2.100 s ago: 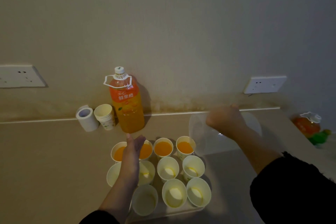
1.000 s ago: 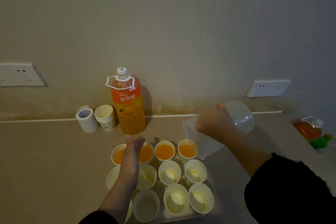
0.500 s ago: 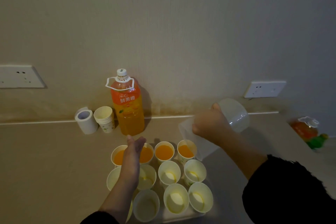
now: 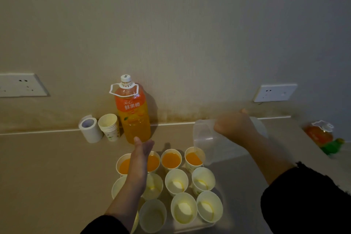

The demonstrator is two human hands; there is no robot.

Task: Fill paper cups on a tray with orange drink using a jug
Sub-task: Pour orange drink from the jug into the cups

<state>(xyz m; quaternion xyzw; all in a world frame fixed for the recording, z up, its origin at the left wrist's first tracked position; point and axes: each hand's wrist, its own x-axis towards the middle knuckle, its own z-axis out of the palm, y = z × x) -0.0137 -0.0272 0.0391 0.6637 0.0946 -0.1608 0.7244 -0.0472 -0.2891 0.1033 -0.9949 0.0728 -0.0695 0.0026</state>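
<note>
Gripping the jug (image 4: pixel 207 146) from above, the right hand (image 4: pixel 234 129) has its fingers curled round the clear plastic. The jug lies tilted on its side in the air, with its mouth towards the cups and its base towards the wall. It hangs just beside the rightmost filled cup (image 4: pixel 192 158), and no drink shows inside it. The hand hides whatever handle it has.

The left hand (image 4: pixel 140 159) is flat, fingers straight and pressed together, holding nothing. It reaches over the left side of the cup rows; whether it touches a rim cannot be told.

Four cups in the back row hold orange drink, two of them partly hidden by the left hand. The empty cups (image 4: pixel 176 182) in the two nearer rows show pale insides with a yellowish tint at the bottom. The forearm covers part of the left column. The tray (image 4: pixel 191 227) shows only as a faint clear edge.

On the beige counter (image 4: pixel 47 167), against the wall, stand a bottle of orange drink (image 4: pixel 133 118), a stack of cups (image 4: pixel 109 126) and a white roll (image 4: pixel 89 129). A second bottle (image 4: pixel 319 133) lies far right, blurred, beside something green (image 4: pixel 332 146). Two wall sockets (image 4: pixel 275 92) sit above the counter in dim light.
</note>
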